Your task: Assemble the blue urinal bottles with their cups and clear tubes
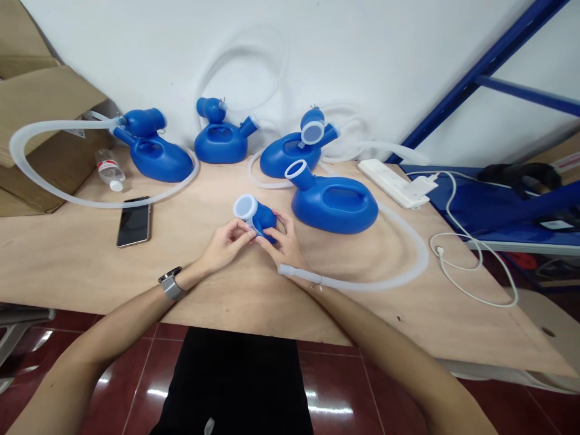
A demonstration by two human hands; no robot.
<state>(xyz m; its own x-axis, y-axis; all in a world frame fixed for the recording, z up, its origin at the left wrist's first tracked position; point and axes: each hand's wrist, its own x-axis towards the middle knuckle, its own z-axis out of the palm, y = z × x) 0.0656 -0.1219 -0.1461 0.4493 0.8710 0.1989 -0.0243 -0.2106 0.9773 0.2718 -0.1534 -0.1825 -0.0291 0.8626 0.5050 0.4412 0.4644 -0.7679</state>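
Both my hands hold a small blue urinal funnel head [264,216] with a white ring around its mouth, just above the front middle of the table. My left hand [226,243] pinches its near left side, where a bit of clear plastic shows between the fingertips. Around its right side curl the fingers of my right hand [286,243], thumb in front. A blue urinal bottle [338,205] with an open white-rimmed neck stands just right of the hands. A translucent tube [408,275] loops out from behind it, its free end lying across my right wrist.
Several blue urinal bottles with funnel heads and tubes stand behind, such as one [158,158] at left. A phone [135,222], a water bottle [110,171] and a cardboard box [54,145] are at left. A power strip [392,183] and white cable [493,257] lie right.
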